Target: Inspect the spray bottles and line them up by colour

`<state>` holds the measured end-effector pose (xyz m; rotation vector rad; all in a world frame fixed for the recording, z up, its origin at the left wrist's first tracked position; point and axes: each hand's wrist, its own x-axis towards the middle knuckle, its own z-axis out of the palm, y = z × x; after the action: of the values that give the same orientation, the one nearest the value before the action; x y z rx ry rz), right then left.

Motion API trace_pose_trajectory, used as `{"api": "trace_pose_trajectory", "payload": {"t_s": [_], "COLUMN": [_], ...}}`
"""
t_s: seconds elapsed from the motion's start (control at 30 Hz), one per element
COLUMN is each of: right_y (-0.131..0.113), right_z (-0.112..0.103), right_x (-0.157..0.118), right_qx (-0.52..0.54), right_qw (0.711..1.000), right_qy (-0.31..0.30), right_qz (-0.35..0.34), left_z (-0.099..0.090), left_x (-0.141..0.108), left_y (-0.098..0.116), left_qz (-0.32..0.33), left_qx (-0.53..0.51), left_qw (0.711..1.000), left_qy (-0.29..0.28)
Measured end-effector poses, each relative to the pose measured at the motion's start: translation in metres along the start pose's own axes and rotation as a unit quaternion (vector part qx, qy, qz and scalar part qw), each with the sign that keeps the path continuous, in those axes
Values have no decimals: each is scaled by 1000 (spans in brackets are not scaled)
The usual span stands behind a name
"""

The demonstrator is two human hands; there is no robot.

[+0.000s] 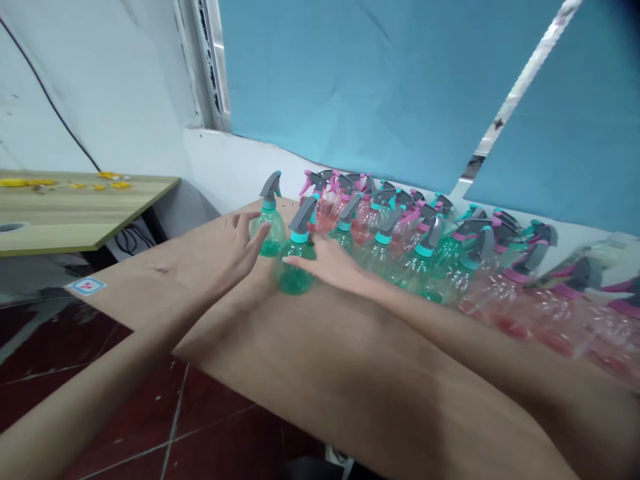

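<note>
Where both hands are: the left hand (pixel 239 247) is open with spread fingers beside the rear bottle (pixel 271 243), and I cannot tell if it touches; the right hand (pixel 334 261) seems to grip the front bottle (pixel 297 282), thumb across it, other fingers mostly hidden.
Green bottles: these 2 are left of the crowded bottles (pixel 383 252); the rear one stands upright, the front one is on or just above the brown table (pixel 325 350), I cannot tell which.
Tipping risk: the left fingers could push the rear bottle over, because it looks light and round.
Slipping risk: the front bottle could turn in the hand, if its smooth plastic gives little hold.
Forearm risk: the right arm could knock the crowd, being so near.
Table surface: flat, with 1 sticker (pixel 87 286) at its left corner.
Room: blue sheet (pixel 400 87) behind, dark red tiled floor (pixel 220 413), side table (pixel 135 203) with yellow pieces (pixel 121 185).
</note>
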<state>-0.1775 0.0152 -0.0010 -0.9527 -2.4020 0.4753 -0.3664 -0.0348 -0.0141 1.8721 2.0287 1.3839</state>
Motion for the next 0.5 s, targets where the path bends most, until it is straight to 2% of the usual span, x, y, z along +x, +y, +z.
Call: {"api": "trace_pose_trajectory", "payload": {"t_s": [0.07,0.13,0.23,0.3,0.5], "right_y": [0,1,7,11,31], "right_z": [-8,-16,-31,-42,-78], "right_x": [-21,-44,-80,-103,-157], "right_qx": [11,20,12,5,14], "right_qw": [999,998,996,995,996], "right_qy": [-23,-44,-55,-61,-54], "right_qz": [-27,-41,-73,-84,-70], "left_z": [1,6,16,26,69], "left_x": [-28,-54,-85,-95,-97], "left_y": [16,36,69,92,153], "left_qz": [-19,-5,55,81,93], "left_qx": [-40,-87,-120,-127,-177], "left_qw": [999,995,981,973,967], "left_qy": [-2,-53,-142,-173,-156]}}
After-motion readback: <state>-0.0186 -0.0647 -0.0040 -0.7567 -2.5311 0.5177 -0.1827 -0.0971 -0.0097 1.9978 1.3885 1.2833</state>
